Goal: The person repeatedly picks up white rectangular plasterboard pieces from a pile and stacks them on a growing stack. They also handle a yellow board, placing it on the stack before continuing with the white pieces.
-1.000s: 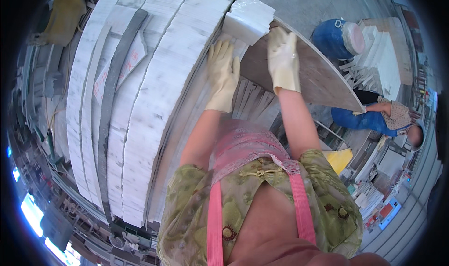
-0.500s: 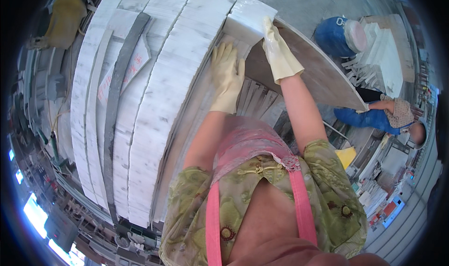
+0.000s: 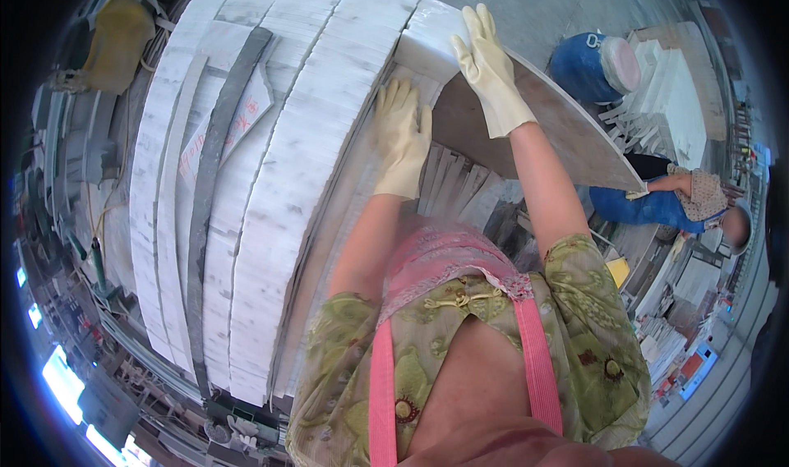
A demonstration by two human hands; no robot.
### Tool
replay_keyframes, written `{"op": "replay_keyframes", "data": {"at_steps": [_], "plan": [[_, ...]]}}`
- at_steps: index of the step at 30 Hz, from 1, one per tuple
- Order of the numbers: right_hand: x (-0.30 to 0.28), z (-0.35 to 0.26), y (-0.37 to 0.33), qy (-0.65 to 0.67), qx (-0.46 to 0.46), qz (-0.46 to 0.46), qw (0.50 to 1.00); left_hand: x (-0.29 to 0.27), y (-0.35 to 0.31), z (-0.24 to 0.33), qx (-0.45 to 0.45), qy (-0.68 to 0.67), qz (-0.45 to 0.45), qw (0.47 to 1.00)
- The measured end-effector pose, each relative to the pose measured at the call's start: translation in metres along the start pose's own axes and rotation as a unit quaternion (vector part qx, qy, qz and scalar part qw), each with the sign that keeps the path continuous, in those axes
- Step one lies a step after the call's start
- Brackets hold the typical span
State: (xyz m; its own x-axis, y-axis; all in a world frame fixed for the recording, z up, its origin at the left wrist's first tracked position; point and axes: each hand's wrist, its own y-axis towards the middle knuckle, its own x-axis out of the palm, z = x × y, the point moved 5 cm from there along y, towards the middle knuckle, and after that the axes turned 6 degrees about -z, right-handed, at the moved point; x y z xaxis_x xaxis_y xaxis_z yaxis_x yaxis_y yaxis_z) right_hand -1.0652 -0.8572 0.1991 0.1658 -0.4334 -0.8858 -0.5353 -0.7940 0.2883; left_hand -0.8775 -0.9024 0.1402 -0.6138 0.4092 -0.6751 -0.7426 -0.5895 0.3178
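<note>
My left hand (image 3: 401, 142), in a cream rubber glove, lies flat with its fingers stretched against the pale side of a stack of white, grey-veined stone slabs (image 3: 320, 155). In a matching glove, my right hand (image 3: 491, 73) reaches farther out, its fingers extended. It is at the upper end of a large thin brown-grey slab (image 3: 559, 126), beside a white block (image 3: 429, 33) at the stack's far corner. Whether its palm touches the slab cannot be made out. At the right, a co-worker's gloved hand (image 3: 637, 193) holds the slab's other end.
A dark grey strip (image 3: 218, 130) and a marked white offcut (image 3: 246, 110) lie on the stack. Several narrow pale strips (image 3: 448, 175) sit below my hands. A blue barrel (image 3: 579, 66) stands beyond the slab, near more white pieces (image 3: 674, 97). The co-worker (image 3: 699, 200) stands at the right.
My right hand has shifted right and outward along the slab's upper end, and its fingers now point up past the edge. My left hand stays flat in about the same place.
</note>
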Motion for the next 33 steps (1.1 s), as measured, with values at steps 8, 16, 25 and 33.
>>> {"op": "replay_keyframes", "data": {"at_steps": [8, 16, 25, 33], "plan": [[-0.003, 0.000, 0.001, -0.145, -0.022, -0.085, 0.986, -0.003, 0.001, 0.003, -0.001, -0.002, 0.003, 1.000], [-0.027, -0.044, -0.019, -0.124, -0.115, -0.027, 0.985, 0.003, 0.000, -0.002, 0.008, 0.003, 0.007, 1.000], [-0.001, -0.076, 0.007, -0.203, -0.146, -0.079, 0.965, 0.000, 0.002, 0.000, 0.014, -0.015, 0.003, 1.000], [0.001, -0.062, 0.009, -0.167, -0.161, -0.146, 0.962, 0.006, 0.000, -0.003, 0.016, 0.005, 0.002, 1.000]]}}
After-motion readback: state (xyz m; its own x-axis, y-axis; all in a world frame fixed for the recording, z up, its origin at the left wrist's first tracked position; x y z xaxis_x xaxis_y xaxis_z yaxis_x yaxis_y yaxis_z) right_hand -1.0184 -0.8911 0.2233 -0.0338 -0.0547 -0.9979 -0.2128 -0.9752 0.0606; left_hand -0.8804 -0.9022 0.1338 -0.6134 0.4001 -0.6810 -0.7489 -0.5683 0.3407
